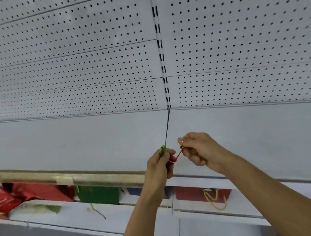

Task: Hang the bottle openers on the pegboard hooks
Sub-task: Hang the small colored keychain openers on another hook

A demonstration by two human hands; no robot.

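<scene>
**Threading a red opener onto the hook**

At nine o'clock of my hands lie the red packages point(2, 195) and a green package point(98, 194) in the shelf below the rail point(64, 178); they sit well under my working line and do not crowd me.

My left hand point(161, 163) is curled round the outer end of the long hook point(167, 128), fingers closed on its green tip point(163, 148) and on what looks like a bunch of red bottle openers point(170, 159) held against the palm. The hook runs up toward twelve o'clock to the slotted upright point(161, 59) between the two pegboard point(67, 69) panels.

At three o'clock of that hand, close beside it, my right hand point(197, 150) pinches one red opener point(181, 149) between thumb and forefinger, the other fingers folded in. Blur hides its hanging hole.

I judge the step to be separating one opener and bringing it to the hook's tip. The next move calls for lining the hole up with the green tip, which my left fingers must uncover, then sliding the opener up the wire.

Room is generous: the plain panel point(249, 136) behind my hands is bare, and the pegboard toward one o'clock is open. The only edge to mind is the rail at six o'clock of my hands.
</scene>
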